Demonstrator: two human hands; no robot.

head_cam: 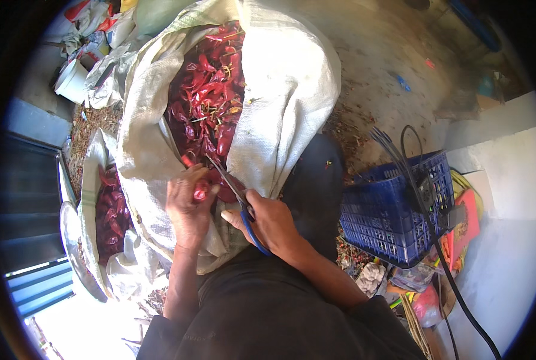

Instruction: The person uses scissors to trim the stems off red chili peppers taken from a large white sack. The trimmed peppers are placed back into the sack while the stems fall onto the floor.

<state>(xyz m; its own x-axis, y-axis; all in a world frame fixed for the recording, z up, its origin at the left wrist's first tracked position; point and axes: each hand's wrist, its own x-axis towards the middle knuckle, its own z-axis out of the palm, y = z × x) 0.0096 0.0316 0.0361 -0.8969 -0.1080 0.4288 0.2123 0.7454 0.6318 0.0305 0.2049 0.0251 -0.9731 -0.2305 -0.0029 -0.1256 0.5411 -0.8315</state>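
Observation:
A large white woven sack (286,90) stands open before me, its rim folded outward. Dried red chili peppers (211,90) with pale stems fill it. At the near edge of its mouth, my left hand (189,198) is closed around a red chili pepper (200,193). Just right of it, my right hand (270,220) holds scissors (245,216) with blue handles. Their metal blades point up and left over the peppers and look slightly apart. More red peppers lie beneath the blades, partly covered by my hands.
A smaller white sack (89,198) of red peppers (112,216) stands at the left. On the right are a blue plastic crate (376,225), black cables (452,274) and assorted bags. A white bucket (72,81) lies at upper left. Plant debris litters the floor (362,112).

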